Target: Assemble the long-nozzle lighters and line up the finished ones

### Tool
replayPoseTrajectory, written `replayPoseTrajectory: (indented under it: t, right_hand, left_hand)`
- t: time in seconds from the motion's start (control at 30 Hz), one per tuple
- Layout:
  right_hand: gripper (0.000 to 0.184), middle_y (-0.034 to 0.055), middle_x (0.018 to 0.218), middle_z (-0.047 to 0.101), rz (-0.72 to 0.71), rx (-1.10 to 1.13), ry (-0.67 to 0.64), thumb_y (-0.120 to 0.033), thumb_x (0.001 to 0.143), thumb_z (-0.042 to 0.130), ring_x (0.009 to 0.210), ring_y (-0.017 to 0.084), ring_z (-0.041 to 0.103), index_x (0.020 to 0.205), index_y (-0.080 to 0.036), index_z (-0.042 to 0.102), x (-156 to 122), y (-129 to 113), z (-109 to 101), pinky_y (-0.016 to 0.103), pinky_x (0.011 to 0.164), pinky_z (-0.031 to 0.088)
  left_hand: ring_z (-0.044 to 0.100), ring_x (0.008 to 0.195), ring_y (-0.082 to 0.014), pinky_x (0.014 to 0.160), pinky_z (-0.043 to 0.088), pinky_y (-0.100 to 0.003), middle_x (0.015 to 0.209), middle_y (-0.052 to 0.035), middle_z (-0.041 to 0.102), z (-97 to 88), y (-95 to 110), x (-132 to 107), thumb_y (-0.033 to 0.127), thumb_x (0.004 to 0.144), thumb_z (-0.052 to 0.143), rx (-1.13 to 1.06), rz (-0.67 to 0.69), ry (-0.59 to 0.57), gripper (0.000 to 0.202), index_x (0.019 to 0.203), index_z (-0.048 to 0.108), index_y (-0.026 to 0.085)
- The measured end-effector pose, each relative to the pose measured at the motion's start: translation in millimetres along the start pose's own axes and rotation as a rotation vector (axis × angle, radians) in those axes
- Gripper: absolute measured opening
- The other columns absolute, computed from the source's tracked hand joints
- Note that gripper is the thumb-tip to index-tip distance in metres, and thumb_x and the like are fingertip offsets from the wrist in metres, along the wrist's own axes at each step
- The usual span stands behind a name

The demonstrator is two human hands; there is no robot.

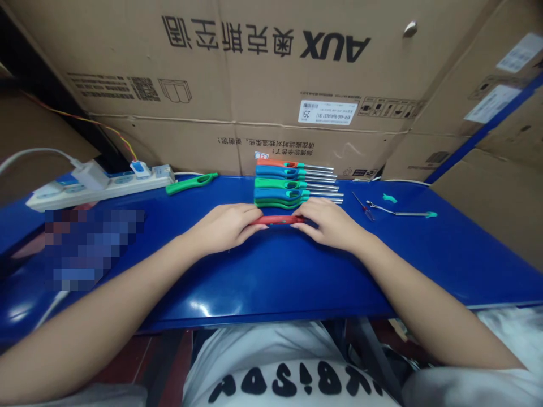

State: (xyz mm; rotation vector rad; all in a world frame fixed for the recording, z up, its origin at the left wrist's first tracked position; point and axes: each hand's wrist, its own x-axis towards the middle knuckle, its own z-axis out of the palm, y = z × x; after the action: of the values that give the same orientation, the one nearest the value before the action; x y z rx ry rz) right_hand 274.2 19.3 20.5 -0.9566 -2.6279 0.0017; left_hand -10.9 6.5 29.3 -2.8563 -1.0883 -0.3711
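Both my hands rest on a blue table (263, 277) and grip one red long-necked lighter (278, 220) lying crosswise between them. My left hand (224, 226) closes over its left end, my right hand (328, 223) over its right end. Just behind it lies a tidy row of several lighters (282, 183) with orange, blue and green handles and metal tubes pointing right.
A green lighter (190, 182) lies alone at the back left beside a white power strip (97, 185). At the right lie a small red screwdriver (363, 206), a teal part (389, 198) and a thin metal rod (403, 213). Cardboard boxes (271, 73) wall the back.
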Motion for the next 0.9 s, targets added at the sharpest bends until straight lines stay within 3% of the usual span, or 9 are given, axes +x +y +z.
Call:
replayPoseTrajectory:
  t: [0.3, 0.5, 0.6, 0.77, 0.9]
  right_hand:
    - [0.022, 0.0090, 0.108, 0.075, 0.060, -0.158, -0.001, -0.038, 0.099, 0.061, 0.103, 0.028, 0.062, 0.106, -0.019, 0.068, -3, 18, -6, 0.039, 0.085, 0.040]
    - [0.032, 0.0141, 0.119, 0.071, 0.178, -0.247, 0.009, -0.035, 0.093, 0.068, 0.112, 0.033, 0.060, 0.120, -0.017, 0.065, -10, 35, -16, 0.042, 0.090, 0.041]
    - [0.022, 0.0135, 0.114, 0.071, 0.213, -0.270, -0.049, -0.031, 0.092, 0.068, 0.111, 0.034, 0.059, 0.109, -0.017, 0.067, -13, 44, -21, 0.042, 0.089, 0.040]
    - [0.012, 0.0107, 0.102, 0.073, 0.097, -0.168, -0.065, -0.029, 0.095, 0.064, 0.101, 0.028, 0.062, 0.098, -0.018, 0.069, -12, 53, -20, 0.040, 0.090, 0.039]
    - [0.017, 0.0097, 0.101, 0.074, -0.041, -0.045, -0.002, -0.034, 0.099, 0.061, 0.096, 0.025, 0.062, 0.101, -0.019, 0.070, -7, 37, -8, 0.036, 0.088, 0.041]
  left_hand:
    - [0.064, 0.082, -0.0220, 0.069, 0.043, -0.030, 0.092, -0.0074, 0.068, -4.6, -13, -1, 0.045, 0.108, 0.037, 0.071, -0.007, 0.053, 0.039, 0.097, 0.063, 0.018]
    - [0.064, 0.084, -0.0227, 0.070, 0.044, -0.031, 0.091, -0.0070, 0.068, -7.8, -21, -2, 0.046, 0.108, 0.037, 0.118, -0.018, 0.064, 0.040, 0.096, 0.063, 0.019]
    - [0.064, 0.085, -0.0229, 0.070, 0.044, -0.031, 0.092, -0.0068, 0.068, -8.2, -27, -3, 0.047, 0.107, 0.037, 0.119, -0.014, 0.062, 0.040, 0.097, 0.064, 0.019]
    - [0.063, 0.084, -0.0224, 0.070, 0.043, -0.031, 0.092, -0.0061, 0.067, -7.5, -31, -3, 0.048, 0.108, 0.037, 0.105, 0.001, 0.049, 0.040, 0.099, 0.064, 0.019]
    - [0.064, 0.083, -0.0214, 0.071, 0.044, -0.030, 0.091, -0.0062, 0.067, -1.8, -23, -2, 0.048, 0.108, 0.038, 0.051, 0.024, 0.033, 0.040, 0.099, 0.064, 0.018]
